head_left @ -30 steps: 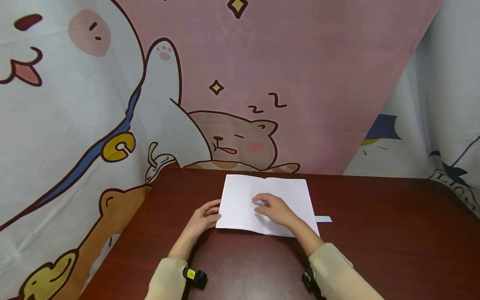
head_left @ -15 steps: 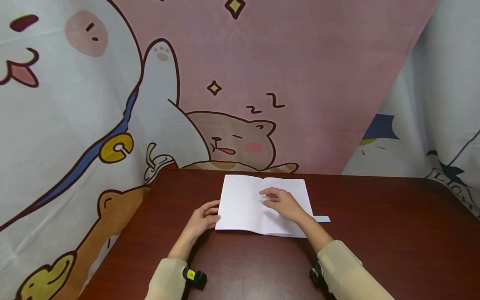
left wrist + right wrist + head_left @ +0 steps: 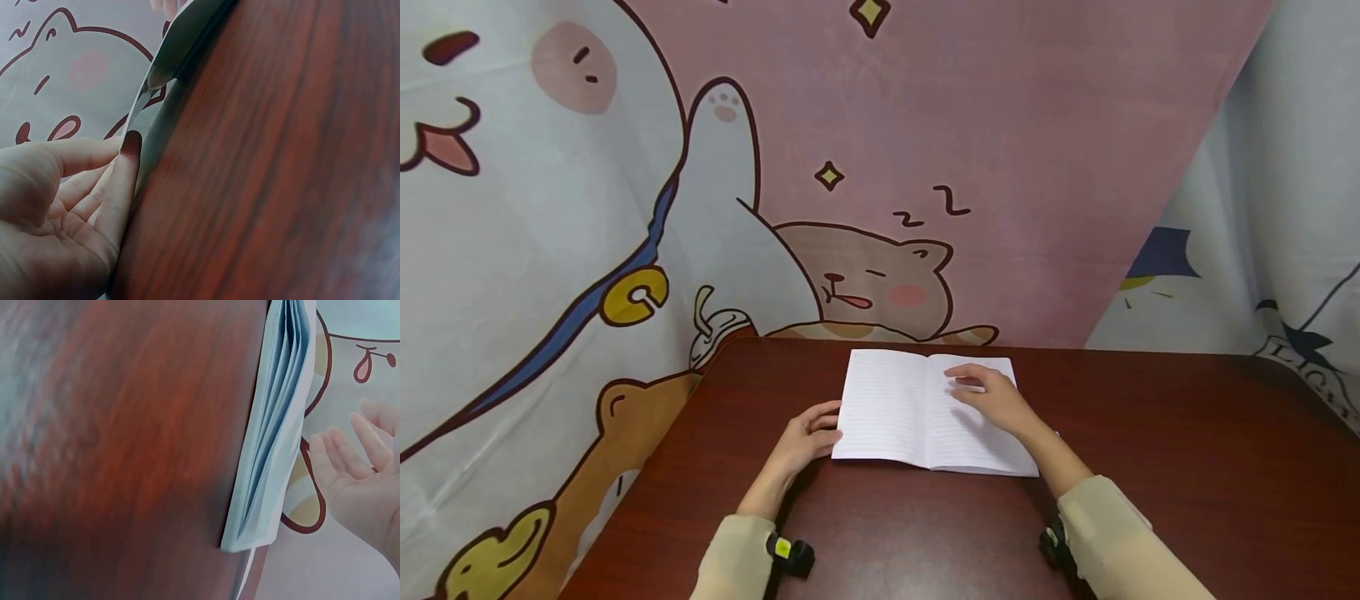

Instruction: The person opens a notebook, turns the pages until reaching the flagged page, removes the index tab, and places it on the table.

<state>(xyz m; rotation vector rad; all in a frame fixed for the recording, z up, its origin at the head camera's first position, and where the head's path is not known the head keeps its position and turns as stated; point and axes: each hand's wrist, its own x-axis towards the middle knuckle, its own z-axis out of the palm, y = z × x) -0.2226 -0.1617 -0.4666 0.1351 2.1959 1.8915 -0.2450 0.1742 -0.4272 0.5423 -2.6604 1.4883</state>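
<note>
An open notebook with white ruled pages lies on the dark red-brown table. My left hand pinches its left edge; in the left wrist view the thumb is over the edge and a fingertip is beneath it. Over the right-hand page hovers my right hand, its fingers loosely bent and apart with nothing between them. The right wrist view shows the notebook's page edges slightly fanned, with the right hand raised off them.
A glossy wooden table extends on both sides of the notebook. Behind it hangs a cartoon-printed cloth. Each wrist wears a small black camera, such as the left wrist's camera.
My right hand has moved rightward from the notebook's middle to above the right page. Its forearm now covers most of the pale blue strip beyond the right edge. The left hand stays put.
</note>
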